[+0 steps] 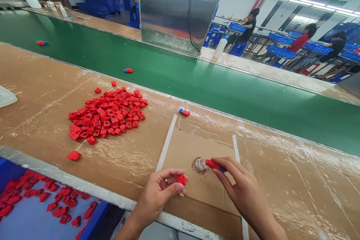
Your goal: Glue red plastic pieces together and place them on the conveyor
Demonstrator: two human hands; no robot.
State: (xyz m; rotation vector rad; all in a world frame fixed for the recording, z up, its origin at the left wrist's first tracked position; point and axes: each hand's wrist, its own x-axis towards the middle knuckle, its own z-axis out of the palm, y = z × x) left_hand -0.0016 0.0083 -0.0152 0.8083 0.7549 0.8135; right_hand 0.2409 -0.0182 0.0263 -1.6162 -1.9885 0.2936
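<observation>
My left hand pinches a small red plastic piece between thumb and fingers, above the taped cardboard sheet. In my right hand is a red and blue toy piece, its red end pointing left. That red end is over or at the edge of a round whitish spot on the cardboard; whether they touch I cannot tell. Left of my hands lies a heap of red plastic pieces, with a single red piece nearer the table's front edge.
Behind the worktable runs a green conveyor belt carrying a red and blue piece and another one. A similar piece lies beyond the cardboard. Below left, a blue bin holds more red pieces. Several people sit far back.
</observation>
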